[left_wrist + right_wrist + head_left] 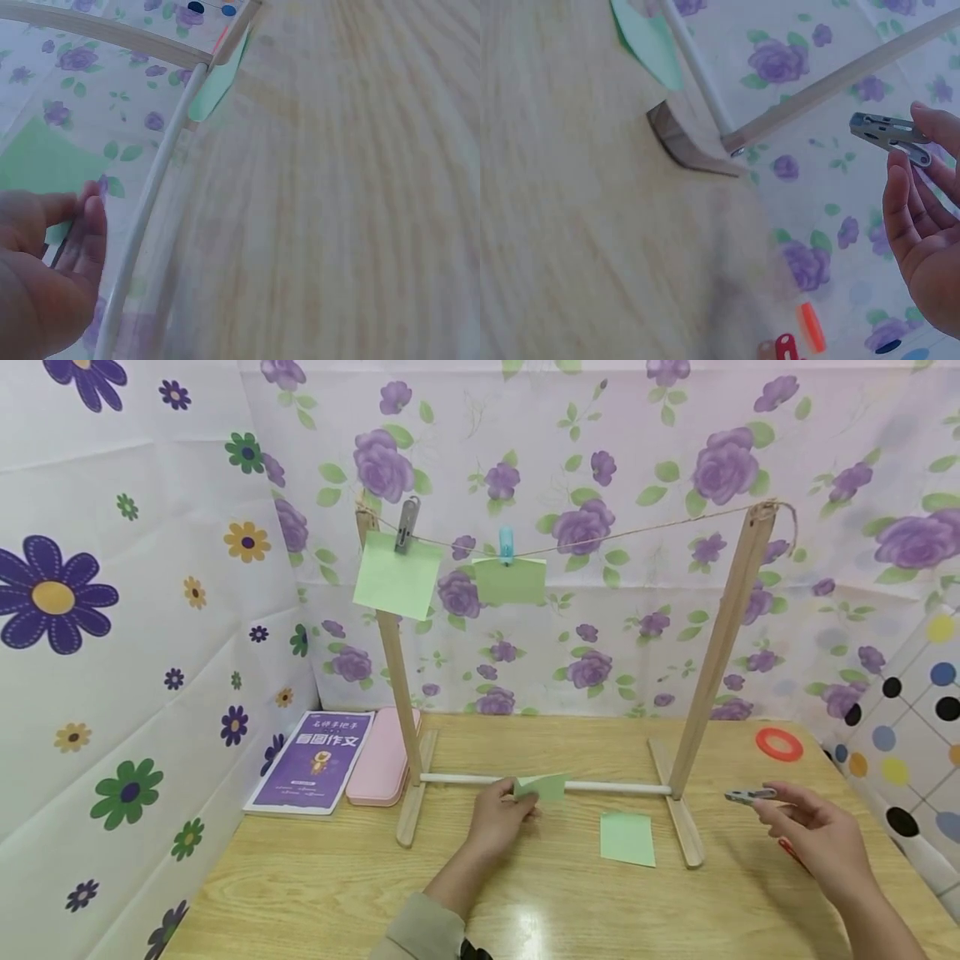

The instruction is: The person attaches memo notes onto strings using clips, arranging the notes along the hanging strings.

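Across the room's corner, a light wood-grained table [315, 877] catches a bright glare toward its front. White cloth with multicoloured flowers [150, 643] lines the left side, cloth with purple roses [465, 652] hangs behind, and a dotted cloth [918, 718] covers the right, with creases showing in the fabric.

On the tabletop, a purple book [311, 764] lies at the back left, just beside a pink case [381, 756]; a red ring [765, 744] lies flat at the back right. A wooden stand [723, 643] rests on two feet joined by a white rod [615, 788], with a string [675, 522] sagging between its post tops. From it hang one green note under a grey clip [407, 525] and another under a blue clip [506, 545].

The left hand [497, 818] pinches a folded green sheet [551, 787] in front of the rod; whether they touch, I cannot tell. A loose green square [627, 839] lies on the table near the right foot. Right of the stand, the right hand [825, 839] holds a metal clothespin [742, 796] between thumb and fingertips; a red object below is mostly hidden.
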`<state>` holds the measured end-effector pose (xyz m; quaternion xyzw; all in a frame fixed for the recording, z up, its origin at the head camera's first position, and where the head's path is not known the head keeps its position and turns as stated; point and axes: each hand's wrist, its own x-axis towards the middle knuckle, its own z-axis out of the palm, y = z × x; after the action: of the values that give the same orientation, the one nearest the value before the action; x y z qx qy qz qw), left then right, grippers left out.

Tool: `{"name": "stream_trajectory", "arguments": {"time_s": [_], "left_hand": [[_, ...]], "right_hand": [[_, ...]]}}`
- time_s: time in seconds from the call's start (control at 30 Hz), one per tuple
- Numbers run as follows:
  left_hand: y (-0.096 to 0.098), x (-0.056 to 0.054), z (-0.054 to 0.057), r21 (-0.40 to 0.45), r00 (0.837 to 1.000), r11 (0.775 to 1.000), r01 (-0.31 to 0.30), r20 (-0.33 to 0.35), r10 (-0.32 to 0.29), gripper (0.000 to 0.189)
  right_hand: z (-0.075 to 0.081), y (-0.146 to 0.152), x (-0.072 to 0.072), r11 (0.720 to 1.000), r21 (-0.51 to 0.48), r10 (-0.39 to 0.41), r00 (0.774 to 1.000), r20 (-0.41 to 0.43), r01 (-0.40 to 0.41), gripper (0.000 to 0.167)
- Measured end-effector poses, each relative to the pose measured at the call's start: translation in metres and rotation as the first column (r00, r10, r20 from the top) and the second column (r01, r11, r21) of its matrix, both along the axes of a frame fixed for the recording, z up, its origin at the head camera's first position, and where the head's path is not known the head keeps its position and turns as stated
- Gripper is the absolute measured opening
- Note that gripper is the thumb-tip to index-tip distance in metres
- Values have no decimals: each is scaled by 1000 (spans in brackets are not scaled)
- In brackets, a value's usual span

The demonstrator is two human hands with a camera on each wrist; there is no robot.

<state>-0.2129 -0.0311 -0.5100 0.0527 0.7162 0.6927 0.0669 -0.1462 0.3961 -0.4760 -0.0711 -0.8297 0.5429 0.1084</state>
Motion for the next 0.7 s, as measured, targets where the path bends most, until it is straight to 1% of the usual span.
{"name": "stream_trajectory", "arguments": {"time_s": [0.07,0.17,0.27,0.4,0.43,0.5,0.57,0.63,0.7], "left_hand": [[1,-2,3,27,999,999,-43,-31,44,24],[4,-6,8,69,992,991,-114,-50,117,25],[6,-7,13,86,984,984,-153,-78,160,20],[7,-7,24,108,976,983,-148,-142,163,19],[8,-8,27,121,975,982,-146,-152,163,20],[9,-10,33,146,973,977,-153,-152,175,28],[10,-13,39,169,971,971,-169,-138,193,37],[10,-16,45,197,968,963,-186,-130,214,43],[10,-19,50,218,964,956,-198,-133,230,41]], "right_hand": [[5,-4,-2,1000,12,-4,1000,-30,4,33],[12,-10,-5,1000,22,-4,998,-70,6,36],[18,-17,-6,999,35,7,994,-107,-3,40],[27,-26,-8,999,41,34,988,-153,-28,42],[30,-29,-8,999,35,43,986,-163,-37,41],[37,-35,-9,998,26,62,981,-183,-58,41],[45,-42,-10,995,-26,90,970,-226,-99,41],[54,-49,-11,986,-85,119,958,-261,-146,39],[64,-57,-11,973,-141,134,946,-294,-182,37]]}}
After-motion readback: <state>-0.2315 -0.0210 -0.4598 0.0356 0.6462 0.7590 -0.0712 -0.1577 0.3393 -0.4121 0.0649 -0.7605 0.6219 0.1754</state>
